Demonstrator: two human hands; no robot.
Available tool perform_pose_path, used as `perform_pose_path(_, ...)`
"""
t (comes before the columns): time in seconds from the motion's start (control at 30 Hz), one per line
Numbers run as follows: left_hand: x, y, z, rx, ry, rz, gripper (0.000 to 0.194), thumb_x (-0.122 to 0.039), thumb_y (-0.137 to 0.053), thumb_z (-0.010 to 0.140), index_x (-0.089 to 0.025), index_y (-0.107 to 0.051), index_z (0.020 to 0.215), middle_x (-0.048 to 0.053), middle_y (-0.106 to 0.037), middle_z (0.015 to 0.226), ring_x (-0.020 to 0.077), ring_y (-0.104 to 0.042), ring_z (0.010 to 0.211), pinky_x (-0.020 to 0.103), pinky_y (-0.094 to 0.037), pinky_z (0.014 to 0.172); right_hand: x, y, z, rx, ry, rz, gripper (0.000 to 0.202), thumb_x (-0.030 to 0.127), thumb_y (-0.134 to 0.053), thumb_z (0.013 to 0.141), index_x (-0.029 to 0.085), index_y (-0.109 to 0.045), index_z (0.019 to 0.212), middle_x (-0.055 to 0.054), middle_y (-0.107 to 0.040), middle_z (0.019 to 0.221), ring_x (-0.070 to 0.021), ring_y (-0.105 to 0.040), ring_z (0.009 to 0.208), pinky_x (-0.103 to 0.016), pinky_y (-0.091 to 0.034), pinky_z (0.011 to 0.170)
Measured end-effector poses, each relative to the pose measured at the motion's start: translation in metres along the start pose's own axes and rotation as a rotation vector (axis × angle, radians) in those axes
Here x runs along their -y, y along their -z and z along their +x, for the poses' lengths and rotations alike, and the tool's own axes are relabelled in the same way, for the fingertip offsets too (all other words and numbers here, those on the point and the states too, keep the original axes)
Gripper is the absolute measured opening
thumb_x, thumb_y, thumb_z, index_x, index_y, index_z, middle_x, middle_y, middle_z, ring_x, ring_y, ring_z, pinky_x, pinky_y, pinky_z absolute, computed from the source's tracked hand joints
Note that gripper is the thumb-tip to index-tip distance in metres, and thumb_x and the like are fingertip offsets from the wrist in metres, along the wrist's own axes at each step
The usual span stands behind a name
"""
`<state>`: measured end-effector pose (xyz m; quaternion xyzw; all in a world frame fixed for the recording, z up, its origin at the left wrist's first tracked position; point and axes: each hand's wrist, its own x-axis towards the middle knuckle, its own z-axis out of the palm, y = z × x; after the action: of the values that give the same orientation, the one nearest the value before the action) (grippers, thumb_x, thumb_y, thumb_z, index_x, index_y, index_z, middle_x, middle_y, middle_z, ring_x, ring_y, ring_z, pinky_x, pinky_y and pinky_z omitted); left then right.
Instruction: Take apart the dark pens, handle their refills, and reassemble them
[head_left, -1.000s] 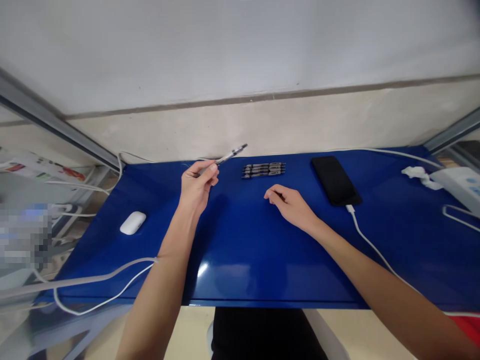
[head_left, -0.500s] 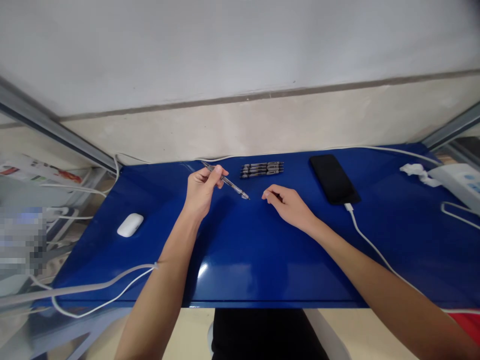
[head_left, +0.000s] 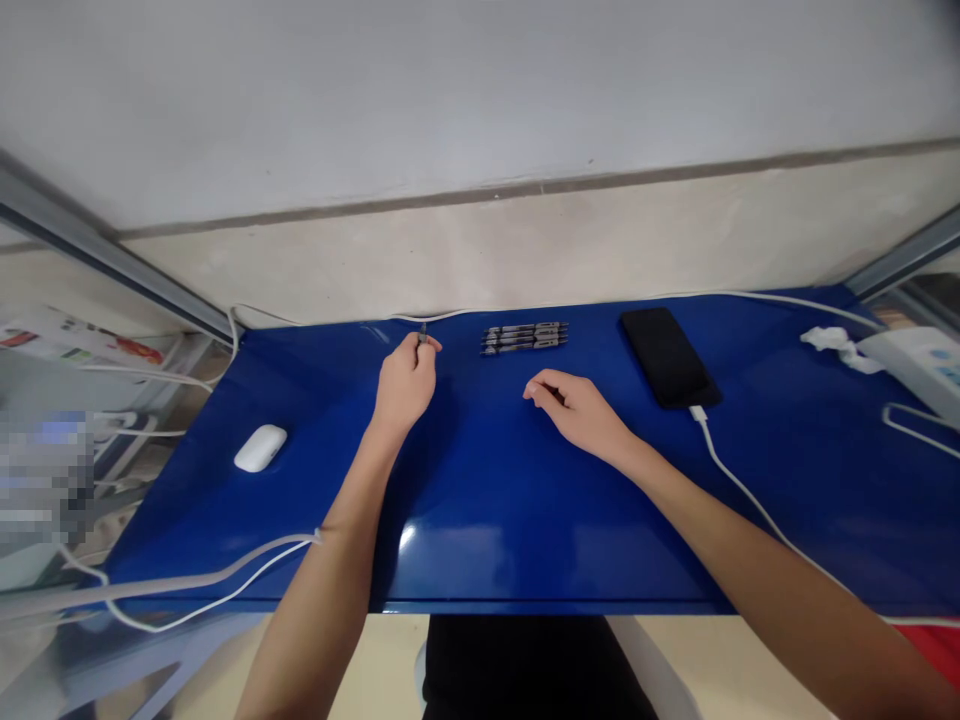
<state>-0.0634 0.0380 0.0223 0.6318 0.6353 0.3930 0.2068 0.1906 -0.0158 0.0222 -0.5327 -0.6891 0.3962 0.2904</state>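
Observation:
My left hand [head_left: 409,375] is closed around a pen [head_left: 423,332]; only the pen's tip end shows above the fingers, the rest is hidden by the hand. To its right, several dark clear-barrelled pens [head_left: 524,338] lie side by side near the back of the blue table [head_left: 487,500]. My right hand [head_left: 571,402] rests on the table just in front of and to the right of those pens, its fingers curled together with nothing visible in them.
A black phone [head_left: 667,357] with a white cable [head_left: 739,485] lies at the right. Farther right are crumpled tissue [head_left: 841,349] and a power strip [head_left: 919,365]. A white earbud case [head_left: 260,448] sits at the left. Cables hang over my left forearm. A wall borders the back.
My left hand has turned over, so the pen that pointed toward the right is now mostly hidden by the hand. My right hand and the row of pens have stayed in place.

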Motion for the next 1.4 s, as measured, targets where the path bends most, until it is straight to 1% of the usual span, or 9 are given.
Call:
perform_pose_path(0.1, -0.002, -0.002, -0.002, 0.033, -0.091, 0.373, 0.023, -0.028, -0.048, 0.096, -0.017, -0.069, 0.1, 0.011, -0.07, 0.093, 0.0243, -0.064, 0.083, 0.033, -0.045, 0.073, -0.001, 0.0, 0.0, 0.003, 0.006, -0.001, 0.032, 0.044, -0.047, 0.1, 0.022, -0.068, 0.09, -0.004, -0.069, 0.084, -0.0154, -0.052, 0.061, -0.032, -0.039, 0.061)
perform_pose_path(0.23, -0.003, -0.006, -0.007, 0.036, -0.092, 0.61, 0.023, -0.029, -0.051, 0.097, -0.016, -0.069, 0.105, 0.014, -0.068, 0.106, 0.0283, -0.066, 0.095, 0.035, -0.048, 0.078, -0.001, 0.001, 0.0, 0.007, 0.02, -0.007, 0.033, 0.044, -0.046, 0.101, 0.022, -0.068, 0.091, -0.005, -0.07, 0.085, -0.016, -0.053, 0.063, -0.032, -0.039, 0.061)
perform_pose_path(0.4, -0.005, -0.007, -0.01, 0.052, -0.081, 0.666, 0.037, -0.03, -0.058, 0.095, -0.021, -0.061, 0.13, 0.012, -0.07, 0.112, 0.0292, -0.064, 0.104, 0.036, -0.051, 0.079, 0.0, 0.001, -0.001, 0.017, 0.005, -0.022, 0.033, 0.044, -0.046, 0.101, 0.022, -0.069, 0.091, -0.005, -0.07, 0.086, -0.0163, -0.055, 0.063, -0.032, -0.039, 0.061)
perform_pose_path(0.47, -0.008, -0.006, -0.012, 0.055, -0.058, 0.699, 0.033, -0.033, -0.06, 0.094, -0.021, -0.064, 0.124, 0.012, -0.071, 0.107, 0.0308, -0.064, 0.104, 0.037, -0.052, 0.076, 0.001, 0.001, -0.001, 0.017, 0.001, -0.025, 0.033, 0.044, -0.046, 0.101, 0.022, -0.069, 0.091, -0.005, -0.069, 0.085, -0.0164, -0.055, 0.063, -0.032, -0.039, 0.061)
perform_pose_path(0.57, -0.014, -0.001, -0.014, 0.063, 0.007, 0.794, 0.027, -0.042, -0.062, 0.091, -0.019, -0.069, 0.103, 0.015, -0.071, 0.104, 0.0362, -0.063, 0.105, 0.042, -0.054, 0.077, 0.0, 0.001, 0.0, 0.014, 0.016, -0.03, 0.033, 0.043, -0.046, 0.101, 0.022, -0.068, 0.09, -0.005, -0.069, 0.084, -0.0161, -0.055, 0.064, -0.032, -0.039, 0.061)
perform_pose_path(0.67, -0.018, 0.002, -0.016, 0.104, 0.059, 0.862, 0.025, -0.04, -0.061, 0.091, -0.018, -0.072, 0.092, 0.016, -0.069, 0.104, 0.0379, -0.063, 0.107, 0.044, -0.055, 0.078, -0.002, 0.0, 0.0, 0.013, 0.035, -0.039, 0.032, 0.042, -0.047, 0.101, 0.021, -0.068, 0.089, -0.004, -0.069, 0.084, -0.0154, -0.055, 0.064, -0.031, -0.039, 0.061)
perform_pose_path(0.77, -0.019, 0.003, -0.015, 0.127, 0.074, 0.865, 0.022, -0.035, -0.058, 0.092, -0.018, -0.073, 0.092, 0.014, -0.069, 0.103, 0.0351, -0.064, 0.105, 0.042, -0.056, 0.077, -0.001, 0.0, 0.0, 0.016, 0.03, -0.048, 0.031, 0.04, -0.047, 0.102, 0.02, -0.068, 0.089, -0.004, -0.069, 0.084, -0.015, -0.055, 0.064, -0.031, -0.04, 0.061)
perform_pose_path(0.9, -0.018, 0.001, -0.012, 0.102, 0.092, 0.835, 0.022, -0.036, -0.059, 0.093, -0.019, -0.073, 0.092, 0.012, -0.071, 0.101, 0.0328, -0.067, 0.101, 0.04, -0.057, 0.076, 0.0, 0.001, 0.0, 0.023, 0.024, -0.057, 0.031, 0.041, -0.047, 0.102, 0.021, -0.068, 0.091, -0.004, -0.069, 0.084, -0.0154, -0.056, 0.064, -0.031, -0.04, 0.061)
perform_pose_path(1.4, -0.012, -0.002, -0.009, 0.033, 0.093, 0.855, 0.027, -0.039, -0.057, 0.096, -0.018, -0.075, 0.094, 0.013, -0.073, 0.099, 0.0321, -0.07, 0.094, 0.039, -0.056, 0.072, -0.007, -0.001, 0.0, 0.004, 0.103, -0.099, 0.032, 0.039, -0.045, 0.103, 0.021, -0.068, 0.09, -0.004, -0.069, 0.085, -0.0162, -0.058, 0.069, -0.032, -0.042, 0.065)
